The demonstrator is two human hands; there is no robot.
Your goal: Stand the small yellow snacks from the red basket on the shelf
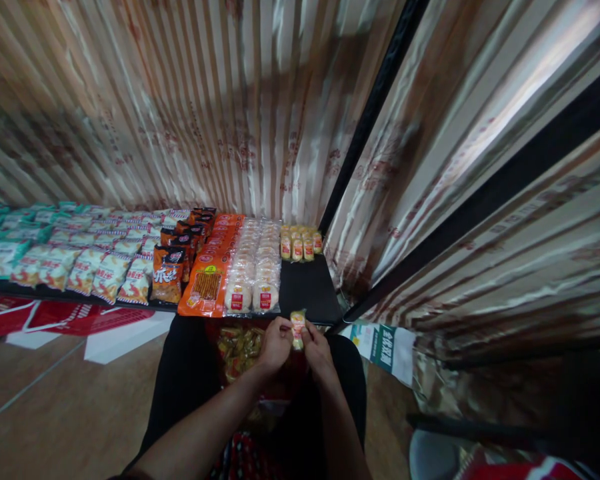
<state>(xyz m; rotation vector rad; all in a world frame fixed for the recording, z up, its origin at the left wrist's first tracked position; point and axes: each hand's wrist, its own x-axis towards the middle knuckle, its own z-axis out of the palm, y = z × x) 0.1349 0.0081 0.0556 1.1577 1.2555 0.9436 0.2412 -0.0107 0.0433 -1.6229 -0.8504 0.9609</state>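
Both my hands are closed on one small yellow snack packet (298, 325), held upright just in front of the black shelf (310, 290). My left hand (276, 345) pinches its left side. My right hand (316, 348) pinches its right side. Below my hands, between my knees, lies a bag of similar yellow packets (237, 350). At the back of the bare patch of shelf stands a small group of the same yellow packets (300, 243).
The shelf carries rows of snacks: round white cakes in clear wrap (253, 263), orange packs (210, 280), dark bags (170, 273), white and red bags (107, 270), teal bags (3, 250). A striped curtain (205, 113) hangs behind. Red and white cardboard (70, 320) lies on the wooden floor.
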